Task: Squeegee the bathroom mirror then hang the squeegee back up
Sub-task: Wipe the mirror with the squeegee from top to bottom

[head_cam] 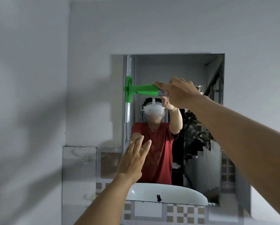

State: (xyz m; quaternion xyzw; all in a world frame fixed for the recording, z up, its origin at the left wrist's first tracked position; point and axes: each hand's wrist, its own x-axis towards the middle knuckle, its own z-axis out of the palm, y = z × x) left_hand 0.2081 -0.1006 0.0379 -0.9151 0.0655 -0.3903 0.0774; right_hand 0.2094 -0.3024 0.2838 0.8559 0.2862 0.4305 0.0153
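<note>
The bathroom mirror (201, 75) hangs on the white wall ahead, reflecting a person in a red shirt. A green squeegee (140, 89) lies sideways against the glass, its long blade standing vertical along the mirror's left edge. My right hand (178, 93) is shut on the squeegee's grey handle end, at the mirror's upper middle. My left hand (132, 159) is lower down by the mirror's left edge, fingers spread and holding nothing; whether it touches the glass I cannot tell.
A clear hook (84, 157) sits on a shiny wall panel left of the mirror. The rim of a white sink (152, 192) is reflected at the mirror's bottom. Checked tiles (181, 213) run below. The left wall stands close by.
</note>
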